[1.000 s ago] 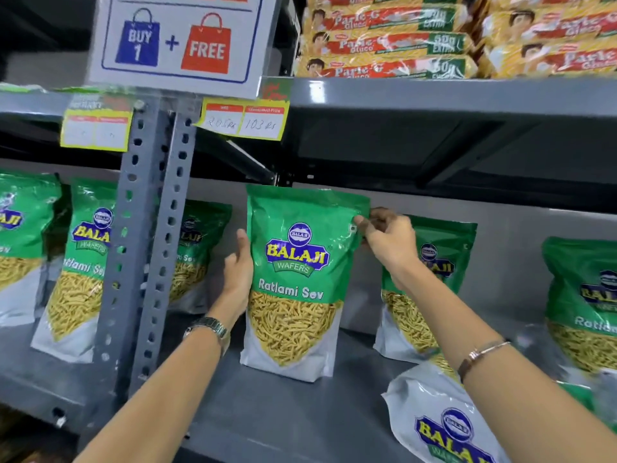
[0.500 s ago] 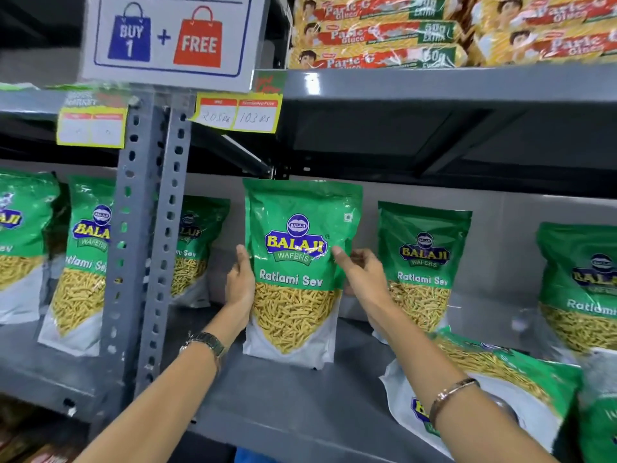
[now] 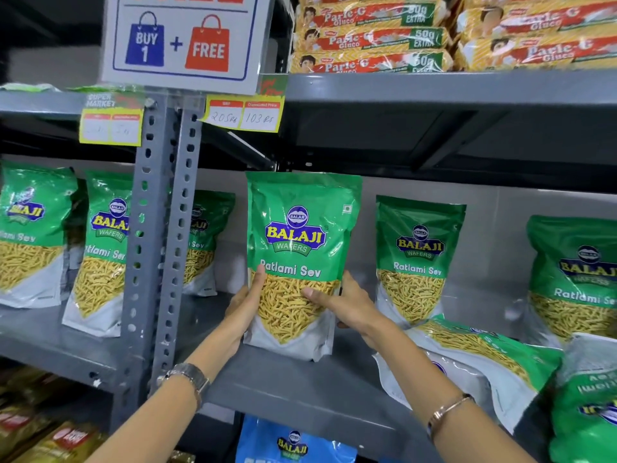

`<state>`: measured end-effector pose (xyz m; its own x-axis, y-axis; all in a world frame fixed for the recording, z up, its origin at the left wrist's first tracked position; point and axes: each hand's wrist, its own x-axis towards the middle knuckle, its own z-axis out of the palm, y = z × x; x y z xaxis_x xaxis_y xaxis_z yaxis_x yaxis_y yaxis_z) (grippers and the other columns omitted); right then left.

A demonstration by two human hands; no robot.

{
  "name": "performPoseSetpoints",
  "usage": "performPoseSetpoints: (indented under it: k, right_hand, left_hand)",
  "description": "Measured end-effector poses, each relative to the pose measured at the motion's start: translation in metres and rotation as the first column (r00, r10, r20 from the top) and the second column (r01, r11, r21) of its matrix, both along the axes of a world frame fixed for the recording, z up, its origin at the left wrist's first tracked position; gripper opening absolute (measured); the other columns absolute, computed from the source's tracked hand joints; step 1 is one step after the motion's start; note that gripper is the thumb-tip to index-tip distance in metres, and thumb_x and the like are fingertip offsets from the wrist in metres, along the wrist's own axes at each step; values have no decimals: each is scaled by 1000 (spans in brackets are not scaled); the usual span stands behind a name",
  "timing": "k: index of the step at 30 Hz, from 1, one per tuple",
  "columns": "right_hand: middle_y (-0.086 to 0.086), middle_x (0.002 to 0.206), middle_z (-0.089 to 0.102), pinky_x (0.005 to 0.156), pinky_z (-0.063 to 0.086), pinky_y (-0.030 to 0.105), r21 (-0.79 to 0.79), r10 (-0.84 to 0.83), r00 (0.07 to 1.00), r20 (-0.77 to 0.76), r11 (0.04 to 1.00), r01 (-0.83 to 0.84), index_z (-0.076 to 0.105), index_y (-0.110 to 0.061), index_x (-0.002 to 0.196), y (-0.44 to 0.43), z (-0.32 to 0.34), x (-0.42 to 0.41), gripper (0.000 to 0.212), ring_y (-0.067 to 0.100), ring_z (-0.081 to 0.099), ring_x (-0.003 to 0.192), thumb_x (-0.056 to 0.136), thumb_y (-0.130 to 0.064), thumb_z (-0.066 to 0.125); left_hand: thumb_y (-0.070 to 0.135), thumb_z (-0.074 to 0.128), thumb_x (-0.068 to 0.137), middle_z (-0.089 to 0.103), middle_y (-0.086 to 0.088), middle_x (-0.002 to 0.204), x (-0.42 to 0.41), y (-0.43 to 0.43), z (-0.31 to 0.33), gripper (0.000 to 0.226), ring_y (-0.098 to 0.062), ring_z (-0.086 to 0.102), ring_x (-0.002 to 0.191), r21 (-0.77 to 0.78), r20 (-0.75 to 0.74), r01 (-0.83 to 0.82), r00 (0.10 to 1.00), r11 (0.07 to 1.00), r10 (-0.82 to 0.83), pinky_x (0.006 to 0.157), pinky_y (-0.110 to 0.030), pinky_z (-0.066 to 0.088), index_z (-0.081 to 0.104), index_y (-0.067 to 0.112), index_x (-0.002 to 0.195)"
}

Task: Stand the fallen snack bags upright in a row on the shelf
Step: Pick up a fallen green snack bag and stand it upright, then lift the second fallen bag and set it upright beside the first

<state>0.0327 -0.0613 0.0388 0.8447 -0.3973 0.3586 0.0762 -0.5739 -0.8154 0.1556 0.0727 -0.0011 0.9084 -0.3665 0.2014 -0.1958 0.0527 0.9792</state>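
A green Balaji Ratlami Sev bag [image 3: 302, 228] stands upright on the grey shelf [image 3: 300, 385]. My left hand [image 3: 245, 304] grips its lower left side, thumb across the front. My right hand [image 3: 347, 304] holds the lower right side, thumb on the front. To the right, another green bag [image 3: 417, 259] stands against the back wall, and a third [image 3: 572, 279] stands further right. A fallen bag [image 3: 467, 359] lies flat at the right front of the shelf. One more bag [image 3: 584, 406] lies upside down at the far right edge.
A perforated grey upright post [image 3: 160, 245] divides the shelf; upright green bags [image 3: 107, 248] stand left of and behind it. Parle-G biscuit packs [image 3: 370, 38] fill the upper shelf. A "Buy 1 + Free" sign [image 3: 183, 41] and price tags [image 3: 243, 116] hang above. A blue Balaji bag [image 3: 293, 442] sits below.
My right hand dropped from the bag's top corner to its lower right side. My left hand slid lower on the left edge. The bag stays upright between both hands.
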Motion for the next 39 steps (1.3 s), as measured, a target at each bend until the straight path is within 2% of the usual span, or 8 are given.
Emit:
performPoseSetpoints:
  k: [5,13,18,21,24,27,33,39]
  right_hand:
    - [-3,139,51,107,37,48,17,48,999,14,999,-48,35,-32,135,6,-2,-20,82,25,46,127,65,-56,70]
    - [2,145,46,104,37,43,-128,-71,998,0,989,70,20,-27,143,24,-11,-38,101,29,44,130,62,-74,58]
    - [3,148,40,107,36,43,-82,-13,1000,-15,997,11,20,-20,143,27,-7,-52,95,26,42,131,69,-64,61]
    - [-2,135,48,98,42,36,-129,-51,987,151,989,71,34,-19,134,17,0,-77,73,18,50,117,75,-47,67]
    - [-2,123,54,86,46,38,-292,-365,844,394,820,492,40,-26,125,-9,12,-116,58,21,54,112,76,-47,62]
    - [11,128,49,81,44,42,-347,-624,712,324,621,702,38,-17,126,-45,22,-149,58,33,51,114,81,-48,56]
    - [28,146,25,108,30,42,-208,-722,667,-184,692,691,19,2,140,-96,-9,-165,83,41,28,135,83,-45,56]
    - [22,149,25,105,32,37,291,-655,735,-177,679,674,26,3,140,-105,-26,-159,88,36,32,132,75,-39,69]
  left_hand:
    - [89,39,47,50,-3,139,-23,17,-6,109,-24,46,124,-49,-9,3,1000,999,-3,101,-40,34,41,27,135]
    - [84,40,53,58,4,106,-42,34,-6,76,0,54,80,-107,67,46,997,993,-39,85,-24,37,53,34,109]
    - [78,38,65,53,1,119,-51,32,-15,81,-10,53,94,-167,124,-75,988,983,96,92,-31,35,44,22,125]
    - [80,46,65,46,5,132,-75,29,-19,89,-13,49,112,-417,301,-269,860,868,412,97,-33,38,37,21,131]
    - [57,58,76,46,29,125,-121,11,-6,58,-1,52,112,-596,540,-89,692,798,480,94,-17,41,38,38,127]
    - [42,62,80,51,21,126,-158,-33,12,49,3,54,110,-388,700,176,695,905,165,87,-10,42,38,45,122]
    - [58,41,87,40,-7,145,-153,-113,33,64,-25,39,131,499,328,240,837,833,-437,107,-38,33,37,18,136]
    - [69,46,77,19,-5,155,-138,-123,33,78,-27,16,141,555,-125,499,841,666,-526,111,-50,14,31,26,140]
